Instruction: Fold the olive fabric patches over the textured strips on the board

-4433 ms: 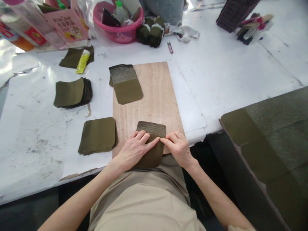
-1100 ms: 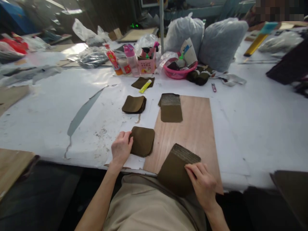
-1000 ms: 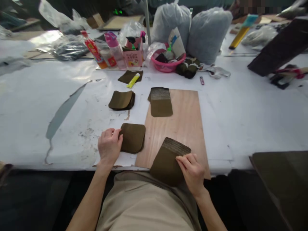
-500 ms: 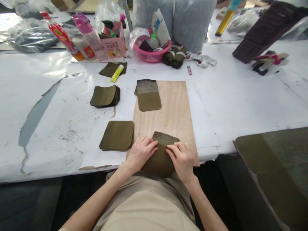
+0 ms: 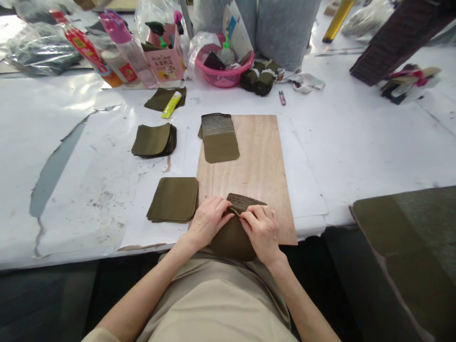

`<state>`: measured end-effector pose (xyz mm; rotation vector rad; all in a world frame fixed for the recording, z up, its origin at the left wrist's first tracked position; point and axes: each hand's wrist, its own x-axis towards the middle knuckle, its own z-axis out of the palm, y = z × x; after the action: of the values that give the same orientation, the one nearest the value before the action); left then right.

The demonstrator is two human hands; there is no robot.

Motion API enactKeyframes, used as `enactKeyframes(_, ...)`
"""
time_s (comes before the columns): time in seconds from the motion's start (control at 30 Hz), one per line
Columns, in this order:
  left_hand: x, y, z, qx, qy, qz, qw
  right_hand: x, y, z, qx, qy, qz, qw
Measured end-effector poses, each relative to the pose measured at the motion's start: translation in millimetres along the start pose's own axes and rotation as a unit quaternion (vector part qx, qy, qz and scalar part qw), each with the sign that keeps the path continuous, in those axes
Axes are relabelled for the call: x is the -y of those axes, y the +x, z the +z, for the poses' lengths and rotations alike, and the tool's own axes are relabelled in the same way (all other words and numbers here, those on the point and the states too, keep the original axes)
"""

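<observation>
An olive fabric piece [image 5: 233, 240] with a grey-brown ribbed top band lies over the near edge of a wooden board [image 5: 261, 164] and hangs toward my lap. My left hand [image 5: 211, 219] pinches it at the left, just below the band. At the right my right hand [image 5: 261, 232] pinches the same piece, its fingertips close to the left ones, and a small fold stands up between them. Farther up the board rests another olive piece [image 5: 221, 147] with a grey band. Left of the board sits a neat stack of olive fabric squares [image 5: 173, 199].
Behind that stack are a second, curled stack [image 5: 151, 139] and a yellow tube [image 5: 171, 105] on more fabric. Along the back stand bottles [image 5: 87, 47], a pink box [image 5: 166, 64] and a pink basket [image 5: 224, 77]. Small pink snips [image 5: 282, 98] lie beyond the board.
My right hand has moved slightly left, toward my left hand. The fabric between my fingertips is now raised in a fold below the band. The camera view has shifted a little.
</observation>
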<state>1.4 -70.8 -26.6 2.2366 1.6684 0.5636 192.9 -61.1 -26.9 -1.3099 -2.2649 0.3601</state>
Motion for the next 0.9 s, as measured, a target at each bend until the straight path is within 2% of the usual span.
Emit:
enactKeyframes(0.1,2,2,-1.3,0.014,-0.008,-0.004,1.0,0,-1,1,0.004,0.009,-0.026,1.0)
enactKeyframes(0.3,-2,3,-3.2,0.014,0.032,0.053,0.998,-2,-3,6,0.003,0.023,-0.048,0.999)
enactKeyframes(0.4,-3,8,-7.2,0.039,0.046,0.084,0.995,-4,-4,6,-0.002,0.032,-0.05,0.998)
enactKeyframes(0.53,3,15,-15.2,0.063,0.071,0.085,0.992,-4,-3,5,-0.026,0.049,-0.045,0.997)
enactKeyframes(0.63,9,13,-20.0,0.053,0.117,0.085,0.988,-4,-3,5,-0.028,0.052,-0.042,0.997)
enactKeyframes(0.73,11,9,-21.6,0.014,0.152,0.071,0.986,-5,-3,6,-0.018,0.046,-0.04,0.998)
enactKeyframes(0.8,9,8,-20.2,-0.004,0.144,0.071,0.987,-5,-3,6,-0.015,0.043,-0.039,0.998)
enactKeyframes(0.9,7,9,-15.6,0.011,0.095,0.106,0.99,-4,-3,6,-0.014,0.038,-0.038,0.998)
